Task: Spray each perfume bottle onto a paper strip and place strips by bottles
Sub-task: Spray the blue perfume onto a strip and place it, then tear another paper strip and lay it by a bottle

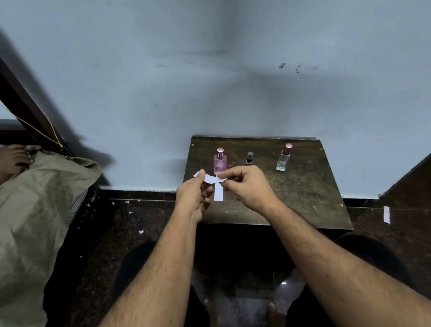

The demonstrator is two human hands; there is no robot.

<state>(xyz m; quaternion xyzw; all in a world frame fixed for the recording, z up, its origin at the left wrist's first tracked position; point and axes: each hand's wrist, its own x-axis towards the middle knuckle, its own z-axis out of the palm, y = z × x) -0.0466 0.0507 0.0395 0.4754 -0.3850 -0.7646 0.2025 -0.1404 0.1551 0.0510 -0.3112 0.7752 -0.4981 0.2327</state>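
Left hand (pixel 195 193) pinches the white paper strips (pixel 215 184) at their left end, grip closed; right hand (pixel 247 183) pinches the right end, one strip dangling between them. Just behind on the counter (pixel 309 195): pink bottle (pixel 220 162), small dark bottle (pixel 249 158), clear bottle (pixel 284 157).

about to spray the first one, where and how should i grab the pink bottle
Grip the pink bottle by its flat glass body, below the cap, coming from the near side with the right hand. It stands upright with the small dark bottle close on its right, so keep fingers front and back.
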